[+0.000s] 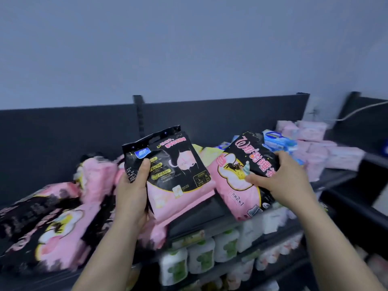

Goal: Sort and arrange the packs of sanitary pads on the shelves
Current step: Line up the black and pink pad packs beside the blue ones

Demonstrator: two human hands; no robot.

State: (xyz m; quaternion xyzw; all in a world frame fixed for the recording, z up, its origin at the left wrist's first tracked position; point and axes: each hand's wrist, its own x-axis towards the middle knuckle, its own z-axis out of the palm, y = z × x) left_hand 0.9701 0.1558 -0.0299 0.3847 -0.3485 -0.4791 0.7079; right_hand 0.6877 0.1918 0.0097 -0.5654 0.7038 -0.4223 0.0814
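Left hand [134,185]: grips a black-and-pink pack [170,175], raised upright, thumb across its front.
Right hand [279,177]: grips a second pack [241,185] tilted, fingers curled over its upper edge.
Top shelf [199,217]: bare strip shows between both held packs.

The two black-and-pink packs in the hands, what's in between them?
In the head view, a pale yellow pack peeks up behind the gap between the left pack and the right pack; lower down, bare dark shelf shows.
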